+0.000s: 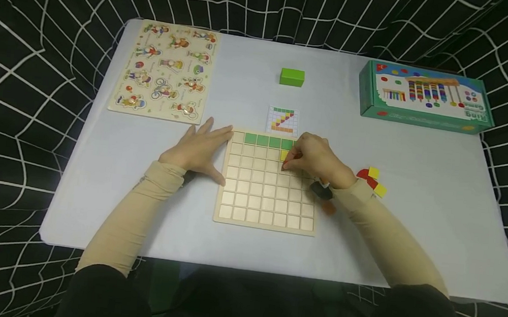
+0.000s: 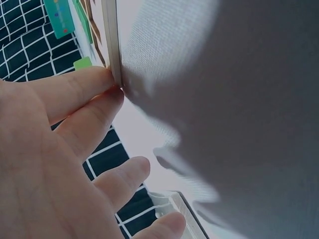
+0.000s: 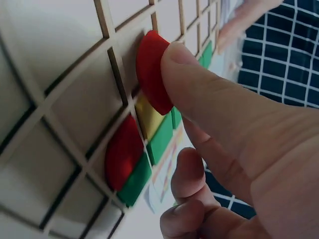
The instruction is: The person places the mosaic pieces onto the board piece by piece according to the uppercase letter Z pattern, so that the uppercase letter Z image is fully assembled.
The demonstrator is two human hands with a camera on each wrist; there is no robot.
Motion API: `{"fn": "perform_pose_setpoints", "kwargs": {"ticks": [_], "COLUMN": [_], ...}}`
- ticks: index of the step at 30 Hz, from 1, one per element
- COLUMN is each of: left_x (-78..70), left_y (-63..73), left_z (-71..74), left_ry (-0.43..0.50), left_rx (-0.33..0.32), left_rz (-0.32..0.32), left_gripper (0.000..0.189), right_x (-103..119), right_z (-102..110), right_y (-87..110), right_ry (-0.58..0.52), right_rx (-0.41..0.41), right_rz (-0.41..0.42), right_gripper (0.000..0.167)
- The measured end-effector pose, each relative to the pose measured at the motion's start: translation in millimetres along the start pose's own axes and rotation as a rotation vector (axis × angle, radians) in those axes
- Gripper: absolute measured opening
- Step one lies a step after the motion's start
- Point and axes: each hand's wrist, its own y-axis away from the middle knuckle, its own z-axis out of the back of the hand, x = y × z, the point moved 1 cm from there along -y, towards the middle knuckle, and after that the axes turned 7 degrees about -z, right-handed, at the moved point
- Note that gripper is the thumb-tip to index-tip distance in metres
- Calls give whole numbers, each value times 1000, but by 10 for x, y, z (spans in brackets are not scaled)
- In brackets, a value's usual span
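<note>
A wooden grid board (image 1: 255,189) lies in front of me. My left hand (image 1: 200,148) is spread at its left side, fingertips touching the edge; in the left wrist view the straight fingers (image 2: 84,94) meet the board's side. Over the upper right cells, my right hand (image 1: 318,157) pinches a red curved tile (image 3: 152,72) between thumb and fingers. Green tiles (image 1: 262,141) line the top row. Below them sits a yellow tile (image 1: 284,155), and the right wrist view also shows a red tile (image 3: 123,154) set in a neighbouring cell.
A pattern card (image 1: 282,121) lies just beyond the board, with a green block (image 1: 292,77) farther back. Loose red and yellow tiles (image 1: 380,190) and an orange tile (image 1: 328,207) lie to the right. A picture puzzle (image 1: 166,71) is at back left, a boxed toy (image 1: 427,98) at back right.
</note>
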Motion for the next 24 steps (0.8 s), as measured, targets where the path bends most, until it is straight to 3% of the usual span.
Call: {"fn": "perform_pose_setpoints", "kwargs": {"ticks": [4,10,14,24], "left_x": [-16,-33,-32,-3], "left_y": [-17,-21,-11,-3], "left_z": [-14,-2,12,6], "left_ry": [2,-4,-11,-10], "left_rx": [6,9,10,12], "left_rz": [-2,-3,-6,-1], "left_gripper": [134,134,134,134], "right_x": [6,5,-9,-378], "right_z": [-47,-84,-85,31], "right_y": [-25,7,37,253], "right_ry": [9,48,28,-61], "right_rx": [12,-63,-70,-154], "right_rz": [-29,-50,-55,-99], "right_gripper": [15,18,19,17]}}
